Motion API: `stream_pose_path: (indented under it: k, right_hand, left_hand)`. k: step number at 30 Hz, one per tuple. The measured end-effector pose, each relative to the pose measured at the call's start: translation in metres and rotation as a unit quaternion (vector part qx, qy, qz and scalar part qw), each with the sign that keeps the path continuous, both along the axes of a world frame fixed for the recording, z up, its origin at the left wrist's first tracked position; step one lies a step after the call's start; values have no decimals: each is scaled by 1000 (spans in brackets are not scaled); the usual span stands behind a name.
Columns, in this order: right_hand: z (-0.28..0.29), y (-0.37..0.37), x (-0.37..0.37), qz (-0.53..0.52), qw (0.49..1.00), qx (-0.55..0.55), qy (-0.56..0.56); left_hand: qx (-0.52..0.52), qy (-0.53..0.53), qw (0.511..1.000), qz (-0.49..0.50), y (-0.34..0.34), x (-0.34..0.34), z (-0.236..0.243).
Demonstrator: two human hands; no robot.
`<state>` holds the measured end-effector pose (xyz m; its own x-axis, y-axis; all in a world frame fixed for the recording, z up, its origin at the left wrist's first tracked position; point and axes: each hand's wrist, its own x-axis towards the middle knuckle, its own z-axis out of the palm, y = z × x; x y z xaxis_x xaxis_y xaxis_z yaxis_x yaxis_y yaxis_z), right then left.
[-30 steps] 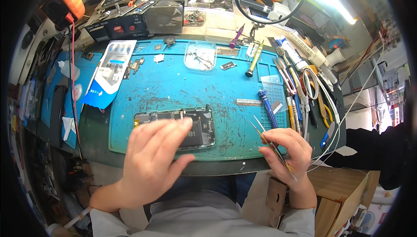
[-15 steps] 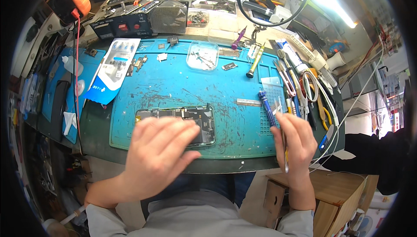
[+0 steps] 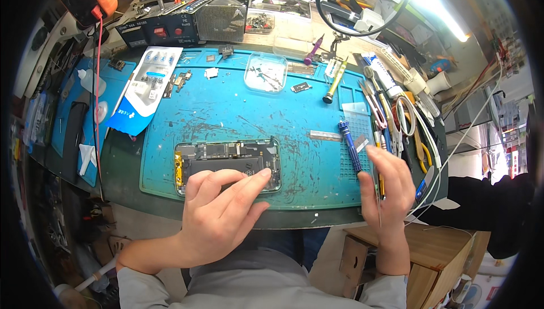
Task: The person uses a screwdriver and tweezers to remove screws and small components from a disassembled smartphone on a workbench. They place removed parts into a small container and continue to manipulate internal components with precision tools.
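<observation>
An opened smartphone [image 3: 226, 151] lies on the blue work mat [image 3: 243, 119], its dark battery and inner boards bared. My left hand [image 3: 224, 210] hovers at its near edge, fingers loosely bent and thumb apart, with nothing visible in it. The fingers cover the phone's lower side. At the mat's right side, my right hand [image 3: 391, 190] has a thin metal tool [image 3: 380, 210], tweezers by its look, between thumb and fingers. Just left of that hand lies a blue screwdriver [image 3: 350, 146], close to the thumb tip.
A clear tray [image 3: 265, 72] of small parts stands at the mat's back. Nearby lies a yellow-green screwdriver [image 3: 335, 82]. A steel ruler [image 3: 325, 135] is right of centre. Tools crowd the right edge, with loose cables [image 3: 442, 176]; a blister pack [image 3: 148, 85] lies left.
My left hand has shifted right and toward me, uncovering more of the phone's left part. My right hand has moved slightly right, and its fingers have spread a little from the thumb.
</observation>
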<state>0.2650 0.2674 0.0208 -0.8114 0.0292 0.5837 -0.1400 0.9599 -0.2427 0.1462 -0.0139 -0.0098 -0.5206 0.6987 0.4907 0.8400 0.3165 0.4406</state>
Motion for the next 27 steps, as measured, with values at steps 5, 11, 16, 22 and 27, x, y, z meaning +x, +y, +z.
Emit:
stream_pose_path:
  k: [5, 11, 16, 22, 27]
  right_hand:
    - [-6, -23, -2, 151, 986, -45, -48]
    - [-10, -46, -8, 205, 967, -144, -51]
    - [-8, -28, -10, 123, 991, -56, 1]
    - [0, 30, -11, -62, 986, 137, -67]
    - [4, 21, -9, -100, 992, 39, -73]
  left_hand:
    - [16, -28, 999, -11, 0, -3, -2]
    - [14, -38, 999, -12, 1, -5, -1]
    - [10, -20, 1000, -7, -2, -4, -4]
    - [0, -13, 1000, -16, 0, -2, -3]
    - [15, -1, 1000, -14, 1, -2, -4]
